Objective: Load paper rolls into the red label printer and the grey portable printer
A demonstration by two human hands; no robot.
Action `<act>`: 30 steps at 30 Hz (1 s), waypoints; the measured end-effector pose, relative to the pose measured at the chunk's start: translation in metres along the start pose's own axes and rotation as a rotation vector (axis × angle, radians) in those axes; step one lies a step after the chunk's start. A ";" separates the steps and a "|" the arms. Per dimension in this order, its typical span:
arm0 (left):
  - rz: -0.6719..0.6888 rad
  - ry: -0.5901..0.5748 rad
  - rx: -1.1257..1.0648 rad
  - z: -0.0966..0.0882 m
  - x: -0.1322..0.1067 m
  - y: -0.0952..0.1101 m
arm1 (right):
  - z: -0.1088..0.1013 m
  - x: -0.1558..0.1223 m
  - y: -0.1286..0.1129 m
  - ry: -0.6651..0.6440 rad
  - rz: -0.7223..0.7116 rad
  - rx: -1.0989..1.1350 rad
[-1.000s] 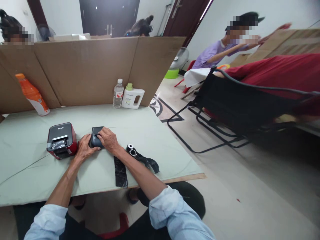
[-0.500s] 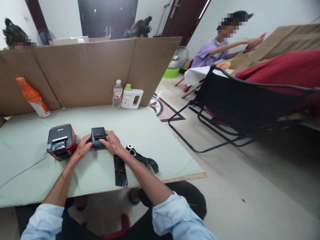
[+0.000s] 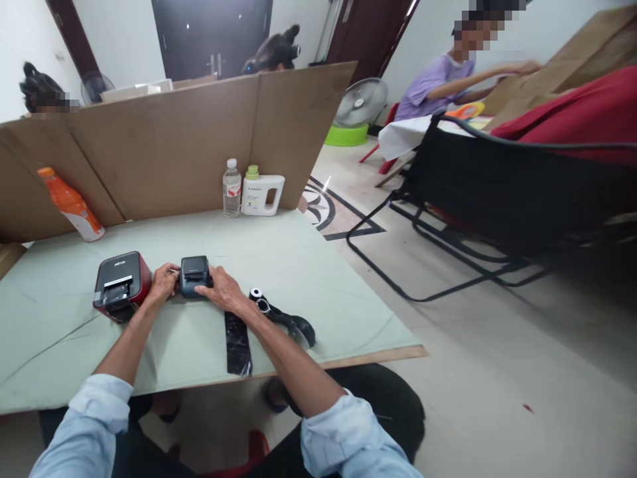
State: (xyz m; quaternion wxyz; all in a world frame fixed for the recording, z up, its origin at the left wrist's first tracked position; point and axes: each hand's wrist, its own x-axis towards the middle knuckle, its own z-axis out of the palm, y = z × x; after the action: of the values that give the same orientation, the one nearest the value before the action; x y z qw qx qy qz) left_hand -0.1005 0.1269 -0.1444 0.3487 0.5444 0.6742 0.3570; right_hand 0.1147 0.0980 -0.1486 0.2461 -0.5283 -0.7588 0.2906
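A small dark box-shaped device point(image 3: 194, 268), which looks like a compact label printer, stands on the pale green tabletop. My right hand point(image 3: 223, 290) grips its right side, thumb on the front edge. At the device's left side is my left hand point(image 3: 163, 281), fingers bent and pinched together; a small pale bit shows at the fingertips, too small to name. Left of that hand stands a larger black and red label printer point(image 3: 122, 285). Under and beside my right forearm lie a black strip point(image 3: 239, 345) and a partly unwound black roll point(image 3: 286, 317).
An orange bottle point(image 3: 72, 206) leans on the cardboard partition point(image 3: 174, 149). A water bottle point(image 3: 231, 189) and a white jug point(image 3: 262, 196) stand along it. To the right are a black folding chair point(image 3: 478, 179), a fan point(image 3: 362, 103) and a person in purple point(image 3: 438, 79).
My left hand has drawn slightly off the small device, its fingers curling into a pinch beside it. My right hand keeps its grip. The camera view has shifted a little.
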 end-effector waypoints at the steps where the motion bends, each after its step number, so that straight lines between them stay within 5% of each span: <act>1: -0.015 -0.003 -0.018 0.000 0.000 0.001 | 0.000 -0.001 0.000 0.001 -0.003 0.005; 23: -0.223 -0.025 -0.101 0.002 0.003 0.015 | 0.002 -0.010 0.006 0.006 -0.007 0.064; 30: -0.196 -0.016 -0.087 0.006 0.004 0.014 | 0.002 -0.009 0.008 0.003 0.011 0.056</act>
State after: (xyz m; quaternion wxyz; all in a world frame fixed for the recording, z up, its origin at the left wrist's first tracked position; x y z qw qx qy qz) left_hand -0.0895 0.1341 -0.1353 0.4106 0.4630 0.7053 0.3459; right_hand 0.1215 0.0912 -0.1560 0.2603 -0.5257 -0.7472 0.3125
